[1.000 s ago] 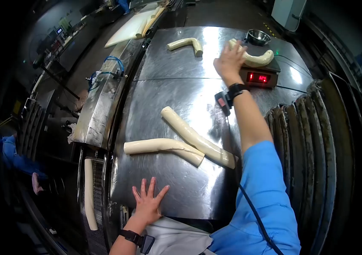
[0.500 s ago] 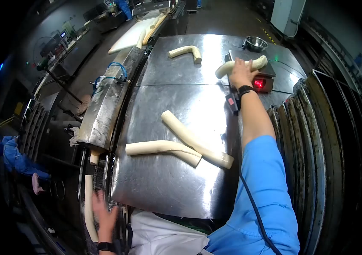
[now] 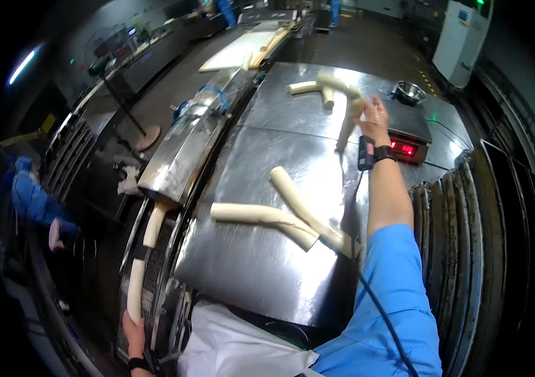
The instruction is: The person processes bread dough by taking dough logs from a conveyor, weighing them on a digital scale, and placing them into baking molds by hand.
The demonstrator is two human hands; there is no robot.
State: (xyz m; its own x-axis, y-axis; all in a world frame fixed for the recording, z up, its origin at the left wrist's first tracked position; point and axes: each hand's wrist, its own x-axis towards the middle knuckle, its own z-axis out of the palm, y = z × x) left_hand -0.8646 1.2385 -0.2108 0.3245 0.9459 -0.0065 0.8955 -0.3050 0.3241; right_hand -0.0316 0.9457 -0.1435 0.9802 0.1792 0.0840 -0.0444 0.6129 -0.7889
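My right hand (image 3: 373, 118) is at the left edge of the scale (image 3: 410, 129), its fingers against a pale dough roll (image 3: 338, 84) that is blurred and bent over the table's far part. Down at the lower left, my left hand (image 3: 134, 336) grips the near end of a dough roll (image 3: 136, 283) on the mesh conveyor (image 3: 149, 283). Two long dough rolls (image 3: 248, 213) (image 3: 299, 200) touch on the metal table (image 3: 248, 270). Behind them lies a shorter bent dough piece (image 3: 305, 87).
A dough piece (image 3: 154, 226) comes out of the metal housing (image 3: 183, 157) on the left. A steel bowl (image 3: 409, 93) stands behind the scale. Upright trays (image 3: 456, 239) line the right side. Part of a person in blue (image 3: 32, 198) shows at far left.
My right hand has taken the dough off the scale, leftward. My left hand has gone from the table to the roll on the conveyor and closed on it. More dough shows at the housing.
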